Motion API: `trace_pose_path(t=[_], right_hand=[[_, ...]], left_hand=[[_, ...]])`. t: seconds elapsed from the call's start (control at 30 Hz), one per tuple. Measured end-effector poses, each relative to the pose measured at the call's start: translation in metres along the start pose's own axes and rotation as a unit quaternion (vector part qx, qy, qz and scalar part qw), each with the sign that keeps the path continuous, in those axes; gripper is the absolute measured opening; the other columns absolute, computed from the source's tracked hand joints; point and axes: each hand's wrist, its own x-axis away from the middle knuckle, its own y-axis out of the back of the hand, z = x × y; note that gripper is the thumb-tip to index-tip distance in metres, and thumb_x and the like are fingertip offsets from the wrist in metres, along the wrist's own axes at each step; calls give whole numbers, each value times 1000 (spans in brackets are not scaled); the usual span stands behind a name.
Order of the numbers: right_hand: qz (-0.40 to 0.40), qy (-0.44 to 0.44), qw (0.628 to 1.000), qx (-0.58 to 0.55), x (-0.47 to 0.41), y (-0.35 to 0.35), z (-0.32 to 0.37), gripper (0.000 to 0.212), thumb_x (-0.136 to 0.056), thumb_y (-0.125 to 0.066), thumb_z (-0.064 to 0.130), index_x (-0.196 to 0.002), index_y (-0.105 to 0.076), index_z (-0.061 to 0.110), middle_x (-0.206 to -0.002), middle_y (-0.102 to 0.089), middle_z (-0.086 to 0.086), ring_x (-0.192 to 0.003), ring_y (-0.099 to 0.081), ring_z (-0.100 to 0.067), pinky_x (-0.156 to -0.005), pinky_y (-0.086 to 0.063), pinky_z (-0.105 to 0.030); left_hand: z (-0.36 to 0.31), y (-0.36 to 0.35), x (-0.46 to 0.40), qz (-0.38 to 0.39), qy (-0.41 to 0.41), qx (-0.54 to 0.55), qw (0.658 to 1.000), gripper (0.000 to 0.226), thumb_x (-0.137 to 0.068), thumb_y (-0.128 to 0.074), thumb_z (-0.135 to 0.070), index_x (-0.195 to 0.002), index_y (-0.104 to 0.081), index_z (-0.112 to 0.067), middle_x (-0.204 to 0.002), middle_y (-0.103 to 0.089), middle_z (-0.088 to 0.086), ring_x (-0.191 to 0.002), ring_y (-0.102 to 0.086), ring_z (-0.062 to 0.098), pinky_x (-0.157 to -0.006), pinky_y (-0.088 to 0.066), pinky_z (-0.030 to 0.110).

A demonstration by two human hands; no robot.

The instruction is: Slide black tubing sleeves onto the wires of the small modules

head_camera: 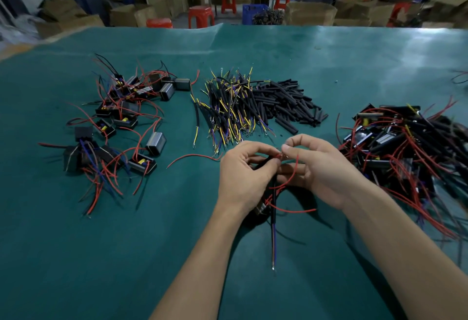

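Both hands meet over the green table mat. My left hand (244, 168) curls round a black tubing sleeve (260, 161) at its fingertips. My right hand (316, 165) pinches the tip of a thin red wire (291, 176) right at the sleeve's mouth. The red wire loops down to a small module (262, 208), mostly hidden under my left wrist. A sleeved lead with a blue and brown end (274, 238) hangs from it toward me. Loose black sleeves (286, 103) lie in a pile behind my hands.
A heap of small modules with red wires (119, 122) lies at the left. Sleeved yellow and blue wires (228, 109) are piled in the middle. A big tangle of modules and sleeves (405, 147) sits at the right. Boxes and red stools (201, 16) stand beyond the table.
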Motion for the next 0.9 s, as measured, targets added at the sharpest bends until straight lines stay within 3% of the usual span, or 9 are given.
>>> trace_pose_path(t=[0.17,0.27,0.5,0.57,0.7,0.83,0.9], right_hand=[[26,-26,998,-54,2,2,1,12,-101,-56,9,-91,-52,13,-78,-66,-8,-63,-66,-23,-54,-59,-36],[20,-12,999,-31,1,4,2,11,-101,-57,9,-92,-53,14,-77,-66,-7,-62,-66,-23,-52,-57,-34],[8,55,996,77,0,14,6,17,-94,-66,8,-83,-60,19,-77,-54,-3,-57,-51,-20,-53,-46,-26],[24,92,989,109,2,15,5,18,-92,-69,7,-81,-61,19,-71,-51,2,-60,-47,-18,-53,-40,-26],[21,160,968,194,4,17,6,21,-82,-79,2,-81,-64,16,-70,-58,5,-61,-51,-15,-49,-43,-20],[18,155,969,190,3,21,7,25,-79,-81,2,-78,-66,21,-71,-61,3,-66,-51,-26,-49,-42,-23],[22,148,972,179,2,23,6,27,-78,-81,0,-75,-67,22,-71,-60,1,-68,-52,-28,-46,-42,-21]], left_hand=[[0,-1,-1,-14,15,-1,1000,16,-80,-77,1,-82,-76,-15,-86,-76,13,-78,-75,28,-77,-62,49],[-1,0,-1,-16,16,5,1000,21,-79,-77,2,-78,-76,-19,-83,-76,10,-71,-75,21,-68,-62,38],[-2,-1,-2,-4,-1,-43,999,31,-75,-83,-2,-71,-76,-32,-80,-75,-6,-66,-68,2,-68,-52,21],[-1,-1,-2,-1,-6,-50,999,32,-74,-82,-2,-70,-76,-33,-77,-72,-10,-66,-66,2,-68,-53,23],[-2,0,0,0,-19,-67,998,22,-74,-82,-4,-75,-80,-26,-77,-69,-8,-70,-67,6,-67,-54,25],[-5,5,3,29,-35,-100,994,22,-74,-78,-5,-87,-82,-23,-83,-71,-8,-77,-69,2,-68,-51,18],[-6,8,3,36,-35,-112,993,29,-74,-75,0,-91,-81,-23,-84,-75,-8,-79,-70,3,-76,-56,26]])
